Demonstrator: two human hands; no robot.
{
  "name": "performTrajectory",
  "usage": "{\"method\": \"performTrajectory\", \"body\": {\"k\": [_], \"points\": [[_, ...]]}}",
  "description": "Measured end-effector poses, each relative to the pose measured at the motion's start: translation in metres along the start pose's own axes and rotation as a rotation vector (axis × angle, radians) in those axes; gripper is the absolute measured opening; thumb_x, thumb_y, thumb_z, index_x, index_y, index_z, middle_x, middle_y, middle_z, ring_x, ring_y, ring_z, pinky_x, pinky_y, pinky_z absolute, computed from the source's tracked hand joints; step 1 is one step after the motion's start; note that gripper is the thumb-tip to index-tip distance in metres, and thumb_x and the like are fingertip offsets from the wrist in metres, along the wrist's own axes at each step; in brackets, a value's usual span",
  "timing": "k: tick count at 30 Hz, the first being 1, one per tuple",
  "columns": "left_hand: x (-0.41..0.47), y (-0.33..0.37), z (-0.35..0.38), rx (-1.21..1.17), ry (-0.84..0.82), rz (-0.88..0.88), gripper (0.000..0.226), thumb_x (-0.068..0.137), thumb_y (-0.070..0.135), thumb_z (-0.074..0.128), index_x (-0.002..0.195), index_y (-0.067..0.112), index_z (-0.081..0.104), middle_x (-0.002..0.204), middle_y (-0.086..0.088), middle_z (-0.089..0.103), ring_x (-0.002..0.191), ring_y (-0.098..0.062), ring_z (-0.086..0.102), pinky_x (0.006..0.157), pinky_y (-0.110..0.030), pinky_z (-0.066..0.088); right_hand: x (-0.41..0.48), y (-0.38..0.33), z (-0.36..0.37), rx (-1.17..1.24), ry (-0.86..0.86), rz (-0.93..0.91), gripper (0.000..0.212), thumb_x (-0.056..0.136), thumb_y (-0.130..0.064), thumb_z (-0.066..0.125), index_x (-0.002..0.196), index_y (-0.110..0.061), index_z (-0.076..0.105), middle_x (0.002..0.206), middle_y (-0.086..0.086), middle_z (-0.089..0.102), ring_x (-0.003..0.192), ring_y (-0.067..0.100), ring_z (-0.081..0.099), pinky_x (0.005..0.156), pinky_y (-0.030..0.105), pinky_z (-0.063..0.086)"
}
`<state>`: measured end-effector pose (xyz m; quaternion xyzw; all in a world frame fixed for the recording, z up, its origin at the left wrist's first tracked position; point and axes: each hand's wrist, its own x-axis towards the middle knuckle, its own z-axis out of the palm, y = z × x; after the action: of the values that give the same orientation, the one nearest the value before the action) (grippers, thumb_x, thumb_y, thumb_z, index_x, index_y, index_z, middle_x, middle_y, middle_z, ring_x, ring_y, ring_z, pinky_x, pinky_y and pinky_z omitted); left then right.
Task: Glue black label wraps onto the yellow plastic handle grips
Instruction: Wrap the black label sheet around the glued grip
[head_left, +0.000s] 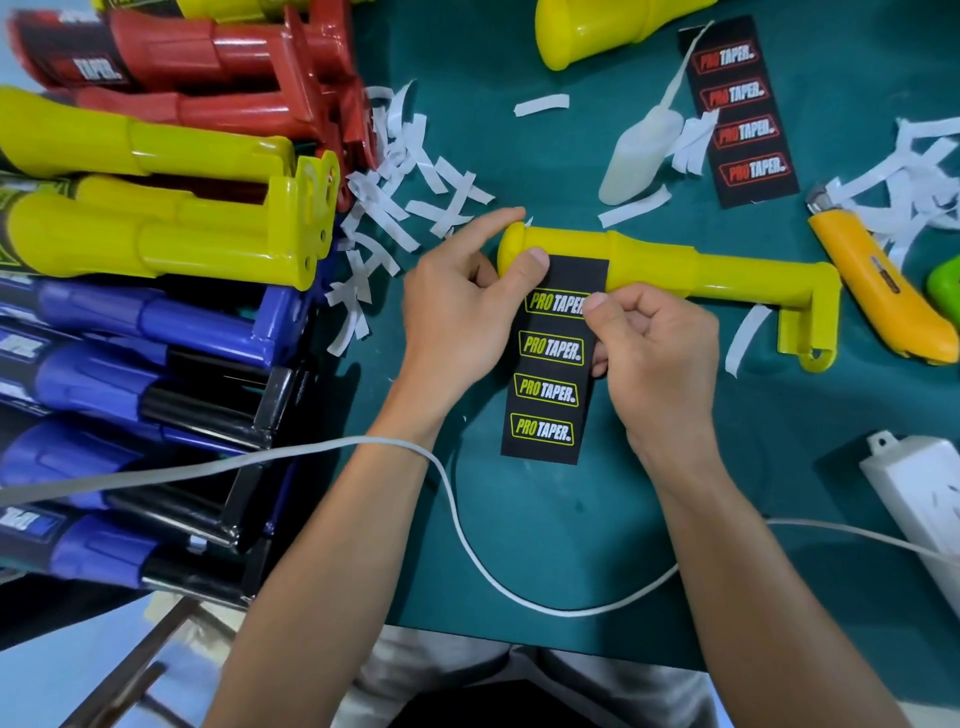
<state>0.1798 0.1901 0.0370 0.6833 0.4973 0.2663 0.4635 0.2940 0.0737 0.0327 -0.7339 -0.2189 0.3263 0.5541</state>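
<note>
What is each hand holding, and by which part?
Left hand: yellow handle grip by its rounded end, thumb pressing the black label wrap. Right hand: pinches the wrap's right edge near its top.

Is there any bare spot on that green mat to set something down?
The mat between the yellow handle and the power strip, and inside the white cable loop. The left, with stacked grips and paper strips, is crowded.

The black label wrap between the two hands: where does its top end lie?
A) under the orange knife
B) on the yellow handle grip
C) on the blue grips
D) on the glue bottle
B: the top end of the black label wrap lies across the yellow handle grip, where the left hand presses it down with the thumb and the right hand pinches its right edge.
</note>
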Motion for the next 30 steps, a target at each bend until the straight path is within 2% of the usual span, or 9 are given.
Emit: {"method": "performTrajectory", "body": {"k": [6,10,12,14,17,20,22,25,30], "points": [[0.002,0.002,0.003,-0.008,0.031,-0.044,0.028,0.08,0.053,0.07,0.108,0.052,0.071,0.048,0.015,0.045,0.05,-0.004,0.044,0.06,-0.027,0.037,-0.003,-0.003,0.001,-0.006,0.012,0.006,0.024,0.097,-0.024,0.067,0.075,-0.015,0.069,0.058,-0.002,0.068,0.051,0.006,0.062,0.05,0.021,0.047],[0.003,0.003,0.002,-0.018,0.023,-0.053,0.029,0.078,0.053,0.071,0.107,0.052,0.072,0.048,0.014,0.043,0.049,-0.004,0.042,0.058,-0.027,0.036,-0.007,-0.009,-0.003,-0.131,0.012,0.015,0.026,0.096,-0.032,0.066,0.075,-0.017,0.069,0.06,-0.01,0.071,0.055,0.005,0.066,0.054,0.018,0.048],[0.004,0.003,0.002,-0.028,0.019,-0.061,0.027,0.078,0.053,0.071,0.105,0.053,0.072,0.048,0.014,0.043,0.049,-0.004,0.041,0.057,-0.024,0.035,-0.009,-0.013,-0.008,-0.288,0.11,-0.045,0.03,0.094,-0.04,0.067,0.072,-0.019,0.065,0.06,-0.015,0.068,0.056,0.004,0.065,0.057,0.02,0.046],[0.004,0.003,0.002,-0.042,0.016,-0.073,0.026,0.077,0.053,0.071,0.103,0.054,0.072,0.048,0.014,0.041,0.05,-0.005,0.04,0.056,-0.022,0.034,-0.01,-0.019,-0.013,-0.439,0.296,-0.149,0.027,0.094,-0.044,0.067,0.074,-0.026,0.061,0.057,-0.015,0.06,0.058,0.003,0.06,0.06,0.026,0.044],[0.005,0.003,0.0,-0.053,0.013,-0.074,0.028,0.078,0.051,0.072,0.106,0.05,0.074,0.048,0.014,0.041,0.049,-0.005,0.039,0.055,-0.021,0.033,-0.009,-0.031,-0.012,-0.43,0.418,-0.325,0.017,0.095,-0.036,0.067,0.088,-0.021,0.065,0.073,-0.012,0.062,0.069,0.007,0.057,0.068,0.035,0.049],[0.006,0.003,0.001,-0.043,0.015,-0.068,0.029,0.078,0.051,0.072,0.107,0.049,0.073,0.047,0.014,0.041,0.048,-0.005,0.04,0.053,-0.018,0.032,0.004,-0.037,-0.006,-0.576,0.326,-0.468,0.026,0.095,-0.031,0.068,0.108,-0.01,0.071,0.108,0.001,0.071,0.104,0.026,0.06,0.094,0.046,0.046],[0.006,0.003,0.001,-0.04,0.014,-0.068,0.03,0.077,0.051,0.072,0.107,0.049,0.073,0.047,0.014,0.042,0.047,-0.005,0.04,0.054,-0.021,0.033,0.016,-0.039,-0.001,-0.643,0.193,-0.417,0.036,0.097,-0.036,0.066,0.121,-0.01,0.069,0.12,0.003,0.07,0.115,0.029,0.059,0.105,0.048,0.04],[0.005,0.003,0.001,-0.054,0.006,-0.065,0.032,0.078,0.051,0.072,0.109,0.047,0.074,0.048,0.014,0.041,0.048,-0.005,0.039,0.054,-0.022,0.033,0.026,-0.033,0.001,-0.704,0.1,-0.321,0.044,0.1,-0.044,0.058,0.132,-0.014,0.066,0.121,0.003,0.07,0.117,0.026,0.058,0.114,0.041,0.028],[0.007,0.003,0.001,-0.078,0.014,-0.08,0.031,0.077,0.048,0.074,0.107,0.047,0.075,0.048,0.014,0.04,0.047,-0.005,0.038,0.052,-0.016,0.031,0.027,-0.023,0.0,-0.709,0.1,-0.375,0.037,0.102,-0.038,0.055,0.124,-0.013,0.072,0.107,0.004,0.072,0.108,0.027,0.058,0.107,0.042,0.028]]}}
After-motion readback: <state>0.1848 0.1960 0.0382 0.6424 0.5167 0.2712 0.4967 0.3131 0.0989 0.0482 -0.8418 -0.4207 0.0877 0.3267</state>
